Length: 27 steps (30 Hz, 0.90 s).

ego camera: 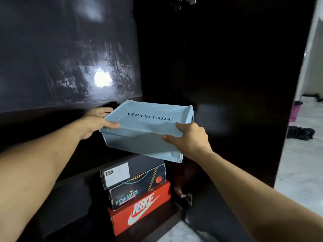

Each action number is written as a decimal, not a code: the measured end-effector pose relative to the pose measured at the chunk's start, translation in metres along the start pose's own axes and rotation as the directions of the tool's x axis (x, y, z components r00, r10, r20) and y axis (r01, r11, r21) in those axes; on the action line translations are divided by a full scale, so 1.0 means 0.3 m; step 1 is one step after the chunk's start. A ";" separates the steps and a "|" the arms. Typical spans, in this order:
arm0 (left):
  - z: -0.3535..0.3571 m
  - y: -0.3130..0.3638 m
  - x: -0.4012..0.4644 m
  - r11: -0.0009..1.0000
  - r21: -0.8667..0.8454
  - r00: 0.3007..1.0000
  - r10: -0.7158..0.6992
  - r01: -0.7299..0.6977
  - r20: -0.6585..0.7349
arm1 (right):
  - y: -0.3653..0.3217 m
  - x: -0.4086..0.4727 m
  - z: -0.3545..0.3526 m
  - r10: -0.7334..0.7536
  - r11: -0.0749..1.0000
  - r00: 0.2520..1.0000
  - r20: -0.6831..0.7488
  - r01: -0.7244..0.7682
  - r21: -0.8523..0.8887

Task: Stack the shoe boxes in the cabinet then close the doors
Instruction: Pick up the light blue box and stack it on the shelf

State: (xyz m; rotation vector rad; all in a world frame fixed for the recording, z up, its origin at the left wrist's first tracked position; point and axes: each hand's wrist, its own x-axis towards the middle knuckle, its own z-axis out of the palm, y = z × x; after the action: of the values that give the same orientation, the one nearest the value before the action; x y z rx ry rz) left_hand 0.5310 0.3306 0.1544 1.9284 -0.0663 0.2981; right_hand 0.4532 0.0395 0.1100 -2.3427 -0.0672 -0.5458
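I hold a light blue shoe box marked VERANEVADA in the air, tilted, above a stack in the dark cabinet. My left hand grips its left edge with the thumb on the lid. My right hand grips its near right corner, thumb on top. Below stand three stacked boxes: a black box with a white label on top, a black FOAMIES box in the middle, and a red Nike box at the bottom on the cabinet floor.
The open right cabinet door stands dark beside the boxes, with a metal hinge low on it. A glossy dark cabinet panel fills the left. White marble floor lies to the right, with dark and pink items on it.
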 end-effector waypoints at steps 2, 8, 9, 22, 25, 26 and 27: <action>-0.001 -0.035 0.058 1.000 -0.012 1.000 0.000 0.000 -0.012 | -0.014 0.042 0.029 0.000 1.000 1.000 0.005 0.000 -0.019; 0.018 -0.126 0.202 1.000 0.003 0.986 -0.017 0.018 -0.168 | -0.054 0.119 0.120 -0.056 0.998 0.998 -0.018 0.057 0.014; 0.034 -0.136 0.220 0.999 0.001 0.970 -0.036 0.037 -0.239 | -0.054 0.128 0.134 -0.071 0.997 0.997 -0.007 0.071 0.026; 0.293 -0.091 0.269 0.919 -0.341 0.933 -0.284 0.199 -0.221 | -0.053 0.260 0.233 -0.196 0.958 0.966 0.167 0.225 -0.180; 0.296 -0.087 0.281 0.933 -0.302 0.944 -0.262 0.194 -0.203 | -0.075 0.288 0.240 -0.173 0.949 0.962 0.212 0.221 -0.226; 0.294 -0.089 0.284 0.934 -0.292 0.951 -0.259 0.204 -0.166 | -0.082 0.295 0.243 -0.174 0.942 0.958 0.228 0.229 -0.244; 0.289 -0.091 0.284 0.934 -0.286 0.960 -0.256 0.215 -0.116 | -0.086 0.301 0.245 -0.175 0.935 0.954 0.243 0.238 -0.263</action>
State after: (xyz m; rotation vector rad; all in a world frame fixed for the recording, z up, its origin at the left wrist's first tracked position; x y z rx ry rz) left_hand 0.6337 0.2687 0.1205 1.6168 0.2154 0.2580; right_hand 0.5569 0.0980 0.1151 -2.6962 -0.3631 -0.4215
